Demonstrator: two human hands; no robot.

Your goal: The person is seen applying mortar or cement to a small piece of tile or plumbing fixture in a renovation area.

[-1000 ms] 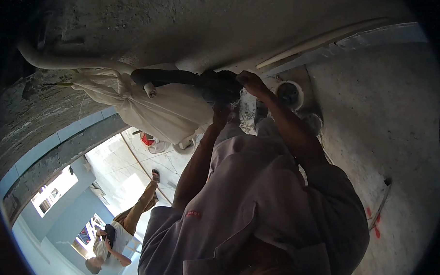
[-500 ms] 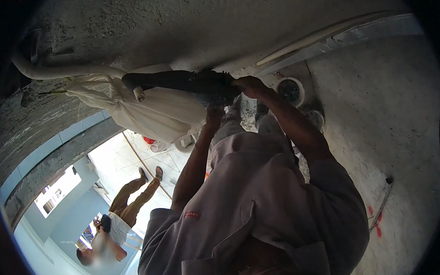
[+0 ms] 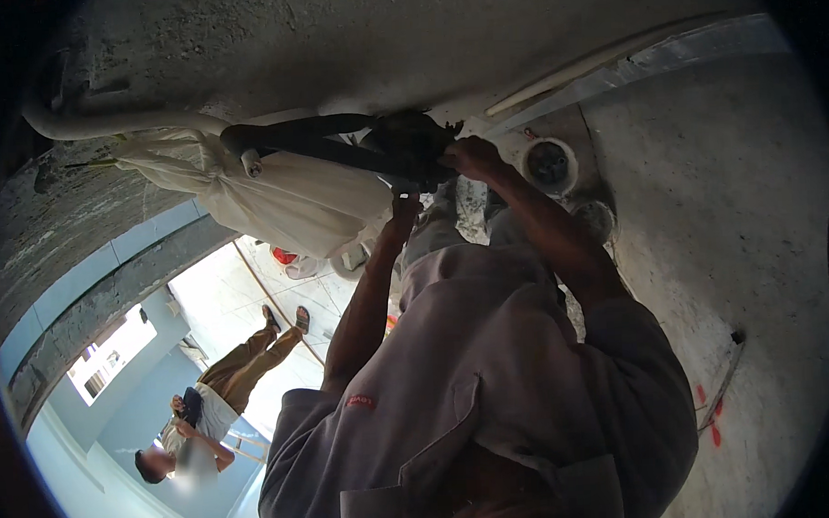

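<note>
My right hand is closed on the right side of a crumpled black bundle with a ragged edge; its exact kind is too dark to tell. Below the bundle, my left hand has its fingers closed at its lower edge. Two thick black foam-like tubes run leftward from the bundle and meet in a bend. A short pale pipe end sticks out beneath that bend. Behind the tubes hangs a gathered whitish cloth sack.
A pale pipe runs along the rough wall at left. Near my feet stand a round bucket and a second container. A long metal strip lies along the wall's base. Another person stands beyond the opening, holding something dark.
The black bundle has turned and spread, so two separate tubes now show where one did. My hands have shifted only slightly. The other person's arms and body have moved a little.
</note>
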